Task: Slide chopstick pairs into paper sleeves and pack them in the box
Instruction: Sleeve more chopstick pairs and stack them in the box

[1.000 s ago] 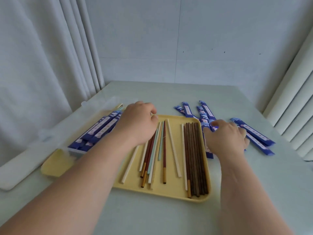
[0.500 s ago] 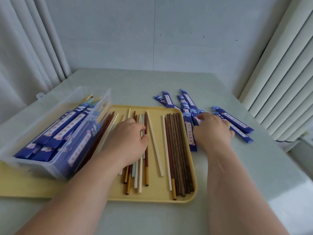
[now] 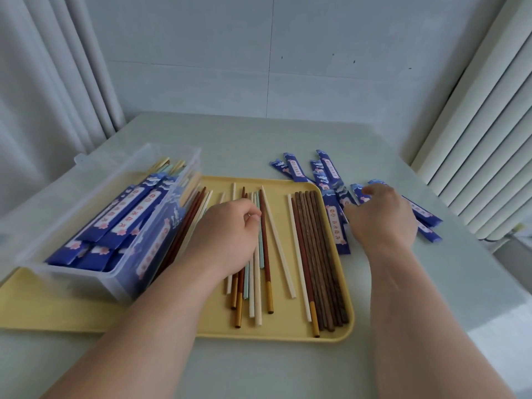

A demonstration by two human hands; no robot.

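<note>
**A:** Where does the view look from?

**B:** From head height at the near side of the surface (image 3: pixel 259 133), facing forward and down. It is wide-angle: the curtain (image 3: pixel 57 82) folds lean at the frame's side.

**A:** How near is it?

**B:** Near. Both forearms run in from the bottom edge. The fingers (image 3: pixel 246 210) of the left hand (image 3: pixel 227 237) and the right hand (image 3: pixel 385 217) sit about mid-frame.

**A:** And beyond the fingers?

**B:** The far edge of the surface, then the wall (image 3: pixel 316 53) filling the top.

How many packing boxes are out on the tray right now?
1. The clear box sits on the yellow tray's left end, holding sleeved pairs.
</note>
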